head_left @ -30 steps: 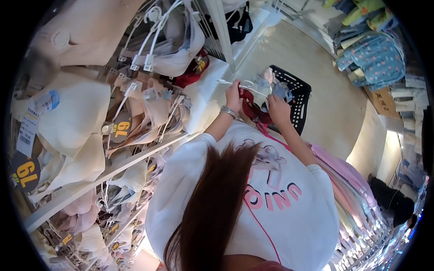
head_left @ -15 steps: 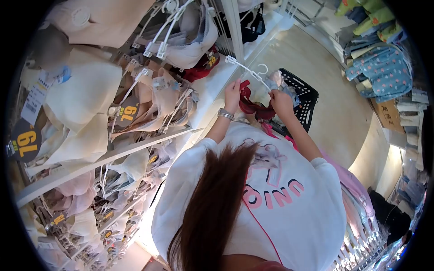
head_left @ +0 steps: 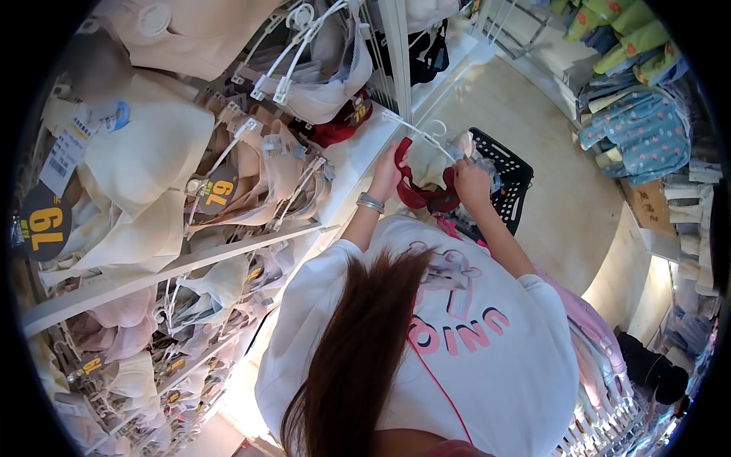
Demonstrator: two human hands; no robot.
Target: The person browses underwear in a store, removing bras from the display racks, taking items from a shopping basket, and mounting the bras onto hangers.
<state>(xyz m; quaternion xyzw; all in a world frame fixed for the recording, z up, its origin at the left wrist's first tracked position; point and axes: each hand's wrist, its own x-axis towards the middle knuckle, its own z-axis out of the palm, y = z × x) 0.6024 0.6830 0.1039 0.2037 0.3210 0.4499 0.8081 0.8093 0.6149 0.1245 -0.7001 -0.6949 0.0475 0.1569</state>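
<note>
A dark red bra (head_left: 412,196) hangs between my two hands, in front of my white shirt. My left hand (head_left: 387,174), with a silver bracelet at the wrist, is closed on one end of it. My right hand (head_left: 473,183) is closed where the other side of the bra meets the lower end of a white clip hanger (head_left: 430,139). The hanger slants up to the left, its hook upward, and its far end is apart from the bra. Just beyond my right hand stands a black basket (head_left: 512,171) with pale items in it.
Racks of bras (head_left: 145,167) on white hangers fill the left side, with round price tags (head_left: 46,219). A white rail (head_left: 175,270) crosses there. Clothes (head_left: 636,126) hang at the upper right, above a cardboard box (head_left: 649,204). Pale floor (head_left: 567,228) lies between.
My left hand has closed on the end of the red bra, which is now drawn out wider toward the left. My right hand has stayed at the hanger's lower end.
</note>
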